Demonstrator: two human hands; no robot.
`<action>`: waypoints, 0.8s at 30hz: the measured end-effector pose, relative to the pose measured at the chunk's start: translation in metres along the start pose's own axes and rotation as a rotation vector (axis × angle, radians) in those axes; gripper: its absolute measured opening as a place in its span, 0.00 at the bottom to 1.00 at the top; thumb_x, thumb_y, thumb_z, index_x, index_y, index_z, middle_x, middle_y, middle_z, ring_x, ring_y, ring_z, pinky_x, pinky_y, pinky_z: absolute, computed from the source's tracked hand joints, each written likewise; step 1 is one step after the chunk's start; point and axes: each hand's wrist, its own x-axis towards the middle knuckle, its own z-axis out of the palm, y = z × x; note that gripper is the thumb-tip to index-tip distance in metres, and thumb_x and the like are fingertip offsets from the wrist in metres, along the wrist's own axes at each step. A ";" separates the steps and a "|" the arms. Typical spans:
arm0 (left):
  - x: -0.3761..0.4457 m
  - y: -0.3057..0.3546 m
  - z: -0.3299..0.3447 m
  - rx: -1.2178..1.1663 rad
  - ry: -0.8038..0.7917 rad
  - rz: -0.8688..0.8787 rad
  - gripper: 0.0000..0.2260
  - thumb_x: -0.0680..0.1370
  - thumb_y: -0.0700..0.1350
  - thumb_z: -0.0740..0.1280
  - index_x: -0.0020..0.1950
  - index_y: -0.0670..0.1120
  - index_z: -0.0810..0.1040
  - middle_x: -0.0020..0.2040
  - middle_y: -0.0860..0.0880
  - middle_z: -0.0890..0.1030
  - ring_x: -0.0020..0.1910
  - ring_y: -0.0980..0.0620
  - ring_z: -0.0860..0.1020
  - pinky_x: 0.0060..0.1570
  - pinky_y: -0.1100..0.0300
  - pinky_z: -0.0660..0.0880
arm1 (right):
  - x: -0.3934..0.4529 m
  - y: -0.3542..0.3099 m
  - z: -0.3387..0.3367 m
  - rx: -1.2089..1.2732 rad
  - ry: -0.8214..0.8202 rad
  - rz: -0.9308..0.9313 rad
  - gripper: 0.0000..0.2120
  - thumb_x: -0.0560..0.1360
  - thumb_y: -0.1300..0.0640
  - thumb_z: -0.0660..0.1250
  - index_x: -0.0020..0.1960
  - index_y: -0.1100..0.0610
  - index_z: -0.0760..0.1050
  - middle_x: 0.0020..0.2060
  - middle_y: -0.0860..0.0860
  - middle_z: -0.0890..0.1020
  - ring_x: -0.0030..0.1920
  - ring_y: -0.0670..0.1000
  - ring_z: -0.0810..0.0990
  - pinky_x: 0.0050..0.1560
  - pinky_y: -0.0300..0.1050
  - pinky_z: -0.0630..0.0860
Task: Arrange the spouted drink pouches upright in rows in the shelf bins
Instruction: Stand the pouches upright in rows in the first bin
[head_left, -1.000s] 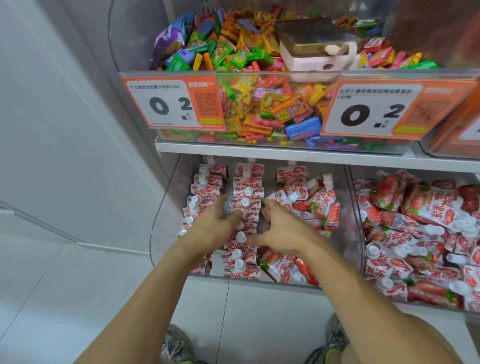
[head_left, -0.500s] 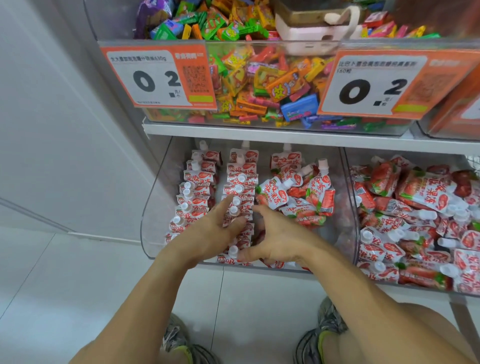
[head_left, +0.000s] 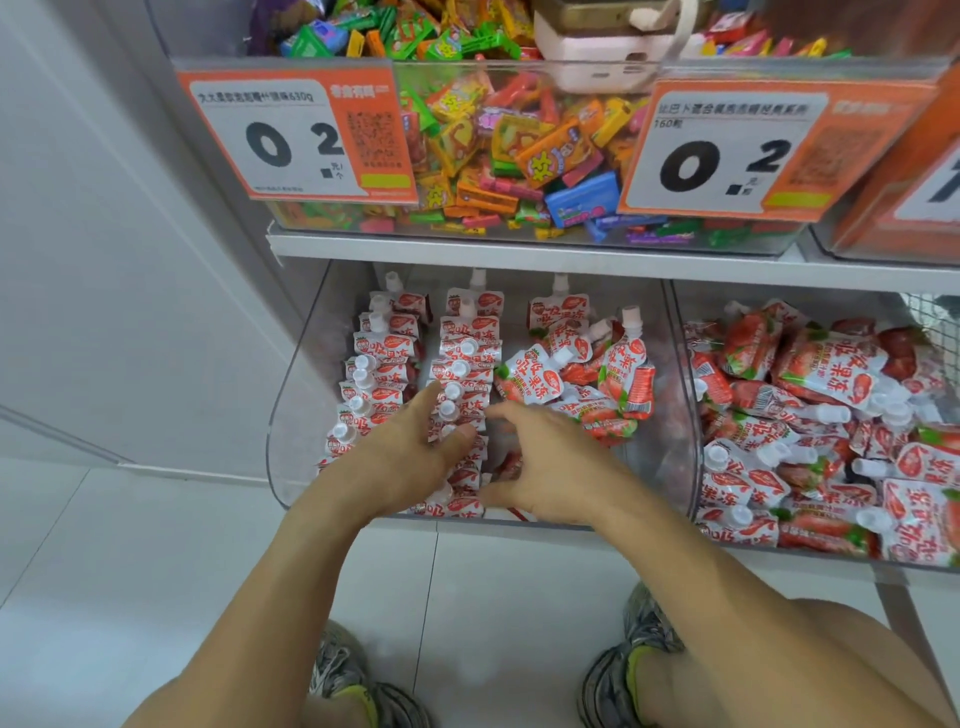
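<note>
Both hands work inside the clear lower-left bin (head_left: 291, 415) at the centre of the frame, where strawberry drink pouches are being stood in rows. The left hand (head_left: 410, 457) lies with fingers straight and relaxed against the middle row of pouches (head_left: 467, 364), gripping nothing; the right hand (head_left: 556, 467) hovers just beside it, fingers spread and loosely bent, also holding nothing so far as can be seen. Compared with a second ago, the hands have drifted slightly apart: the right thumb and forefinger, then nearly touching the left fingertips over the middle row, now stand clear of it, and the gap at the row's near end looks more open. The view has also tipped downward, so the shelf sits higher in the frame and the person's shoes (head_left: 623, 670) show at the bottom edge. The left row (head_left: 374, 374) and the middle row stand upright, caps up, much as before. The loose pouches (head_left: 587, 384) right of centre in the same bin lie tumbled and unchanged, and the neighbouring bin (head_left: 691, 467) at right holds an unsorted heap. By this reading the middle row has just been squared and released, and the third row remains to be built from the loose pile. Above, a candy bin (head_left: 519, 145) carries two orange price tags (head_left: 296, 135).
</note>
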 end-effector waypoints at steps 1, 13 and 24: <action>-0.004 0.002 0.000 0.093 0.070 0.030 0.28 0.79 0.58 0.61 0.77 0.55 0.58 0.71 0.50 0.72 0.66 0.47 0.74 0.64 0.51 0.72 | -0.004 -0.001 -0.008 -0.142 0.089 -0.050 0.34 0.69 0.53 0.78 0.71 0.51 0.69 0.63 0.49 0.75 0.61 0.51 0.75 0.60 0.48 0.75; 0.015 0.042 0.041 0.411 -0.156 0.476 0.16 0.73 0.53 0.74 0.54 0.45 0.79 0.42 0.50 0.80 0.40 0.52 0.78 0.38 0.60 0.73 | -0.016 0.028 -0.047 -0.491 0.080 -0.099 0.10 0.69 0.54 0.78 0.49 0.49 0.82 0.45 0.46 0.81 0.46 0.50 0.79 0.48 0.51 0.79; 0.014 0.039 0.037 -0.145 0.057 0.478 0.31 0.65 0.52 0.79 0.64 0.52 0.69 0.53 0.57 0.79 0.43 0.62 0.81 0.43 0.64 0.80 | -0.037 0.043 -0.071 0.270 0.158 -0.249 0.15 0.82 0.55 0.63 0.66 0.44 0.66 0.45 0.52 0.86 0.44 0.58 0.84 0.50 0.61 0.78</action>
